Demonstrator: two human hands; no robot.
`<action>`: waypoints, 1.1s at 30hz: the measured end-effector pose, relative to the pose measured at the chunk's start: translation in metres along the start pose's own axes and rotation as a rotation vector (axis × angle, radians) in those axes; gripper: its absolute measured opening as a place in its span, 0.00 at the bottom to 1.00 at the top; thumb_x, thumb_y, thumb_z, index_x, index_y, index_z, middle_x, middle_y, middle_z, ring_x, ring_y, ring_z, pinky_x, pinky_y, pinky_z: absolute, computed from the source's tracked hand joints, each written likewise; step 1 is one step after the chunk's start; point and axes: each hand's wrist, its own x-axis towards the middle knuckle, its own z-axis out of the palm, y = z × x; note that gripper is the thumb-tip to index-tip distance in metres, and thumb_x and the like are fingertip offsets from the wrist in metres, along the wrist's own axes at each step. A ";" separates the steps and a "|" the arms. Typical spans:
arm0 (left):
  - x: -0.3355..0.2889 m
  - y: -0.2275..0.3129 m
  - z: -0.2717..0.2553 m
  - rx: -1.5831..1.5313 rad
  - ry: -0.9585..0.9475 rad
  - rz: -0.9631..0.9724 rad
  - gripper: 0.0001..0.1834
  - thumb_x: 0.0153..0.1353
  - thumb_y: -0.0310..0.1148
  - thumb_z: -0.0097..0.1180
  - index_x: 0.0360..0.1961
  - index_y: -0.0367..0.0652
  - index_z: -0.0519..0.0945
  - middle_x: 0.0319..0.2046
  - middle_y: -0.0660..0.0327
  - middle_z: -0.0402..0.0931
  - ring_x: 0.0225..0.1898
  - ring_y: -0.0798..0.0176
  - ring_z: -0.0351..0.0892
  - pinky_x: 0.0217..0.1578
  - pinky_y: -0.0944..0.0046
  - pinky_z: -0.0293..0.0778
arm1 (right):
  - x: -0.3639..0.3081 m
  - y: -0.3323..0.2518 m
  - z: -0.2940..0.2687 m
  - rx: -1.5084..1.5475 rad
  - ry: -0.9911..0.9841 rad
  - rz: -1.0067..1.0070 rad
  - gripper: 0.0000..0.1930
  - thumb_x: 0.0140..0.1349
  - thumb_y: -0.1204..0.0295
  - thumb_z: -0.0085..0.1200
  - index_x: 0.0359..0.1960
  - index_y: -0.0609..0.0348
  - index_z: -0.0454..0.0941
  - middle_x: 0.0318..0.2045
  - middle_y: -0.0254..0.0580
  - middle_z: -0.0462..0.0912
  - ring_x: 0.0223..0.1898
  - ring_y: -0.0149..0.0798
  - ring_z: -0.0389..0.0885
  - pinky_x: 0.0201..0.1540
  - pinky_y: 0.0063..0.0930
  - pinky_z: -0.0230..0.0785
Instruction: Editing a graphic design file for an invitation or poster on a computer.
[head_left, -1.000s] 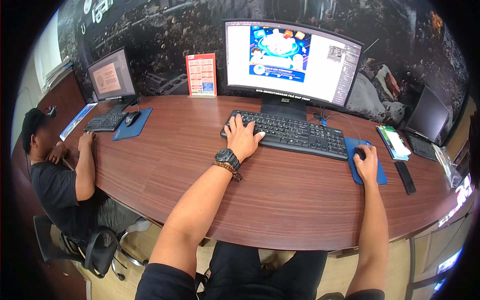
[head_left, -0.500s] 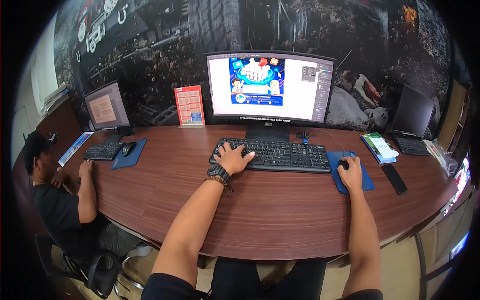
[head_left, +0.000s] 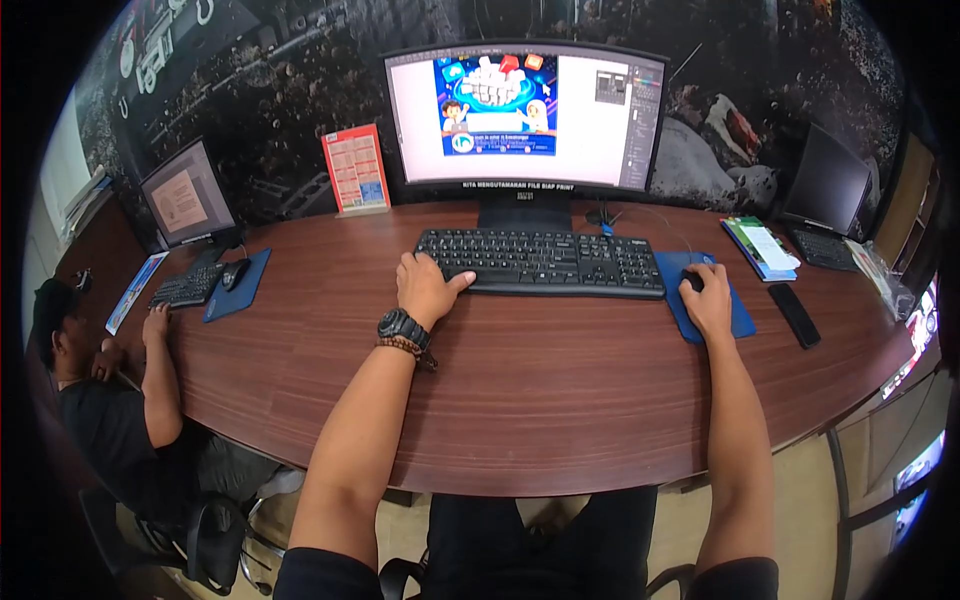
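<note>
At the near left corner of the black keyboard (head_left: 545,265) rests my left hand (head_left: 428,290), its thumb spread away from the fingers along the near edge. A dark watch and a beaded bracelet are on that wrist. My right hand (head_left: 708,297) is closed over a dark computer mouse (head_left: 692,284), mostly hidden beneath it, on a blue mouse pad (head_left: 738,318). Behind the keyboard stands a wide monitor (head_left: 600,130). It displays a blue illustrated poster with cartoon figures on a white canvas, with tool panels at the right.
A phone (head_left: 795,315) and some booklets (head_left: 760,250) lie right of the mouse pad. A dark second monitor (head_left: 828,180) stands farther right. A red-and-white calendar (head_left: 356,168) stands left of my monitor. At far left a person (head_left: 110,400) sits by another monitor (head_left: 187,193) and keyboard.
My left hand has drawn back from over the keys to the keyboard's near left corner. The right hand stays on the mouse. The view has tilted down, so the desk sits higher.
</note>
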 end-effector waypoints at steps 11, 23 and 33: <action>0.000 0.005 -0.004 0.030 -0.053 -0.033 0.44 0.55 0.59 0.66 0.48 0.19 0.76 0.54 0.37 0.67 0.56 0.37 0.69 0.58 0.45 0.69 | 0.001 -0.003 -0.004 -0.037 -0.049 0.058 0.17 0.55 0.65 0.58 0.45 0.59 0.84 0.52 0.53 0.76 0.54 0.56 0.77 0.57 0.44 0.70; 0.000 0.003 -0.003 0.067 -0.042 -0.006 0.46 0.57 0.61 0.64 0.48 0.18 0.75 0.53 0.36 0.67 0.55 0.35 0.70 0.53 0.45 0.74 | 0.001 -0.004 -0.004 -0.022 -0.042 0.036 0.17 0.55 0.66 0.58 0.44 0.60 0.84 0.50 0.54 0.76 0.53 0.56 0.78 0.57 0.43 0.70; -0.001 0.005 -0.004 0.066 -0.056 -0.026 0.45 0.56 0.62 0.65 0.48 0.20 0.76 0.53 0.40 0.68 0.56 0.40 0.69 0.58 0.47 0.68 | 0.001 -0.001 -0.002 -0.010 -0.045 -0.011 0.16 0.55 0.66 0.58 0.44 0.60 0.84 0.48 0.54 0.77 0.51 0.55 0.78 0.56 0.42 0.70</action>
